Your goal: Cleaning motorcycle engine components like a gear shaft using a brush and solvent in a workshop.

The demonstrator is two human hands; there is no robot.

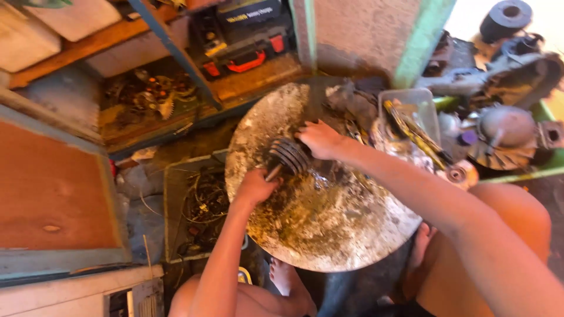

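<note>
- Finned metal part [289, 155], dark and ribbed, lies on the round worktop [329, 235] near its middle-left, between both hands.
- Right hand [320, 140] rests on the part's upper side, fingers curled over the fins and pressing it down.
- Left hand [255, 186] is closed around a thin tool handle [272, 172] whose tip meets the part's lower edge; what kind of tool it is cannot be told.
- Judging by this, the work on the part looks to be mid-way: the part is steadied and the tool is applied, yet nothing lies visibly removed beside it.
- Worktop is a round slab, blotched with grime and pale patches, wet-looking near the part.
- Clear plastic tub [411, 114] of small tools sits at its far edge, with dirty engine parts [505, 126] beyond.
- Shallow tray of tangled wires [202, 208] lies on the floor to the left; wooden shelves [147, 94] hold rusty bits and a black-and-red tool case [247, 35].
</note>
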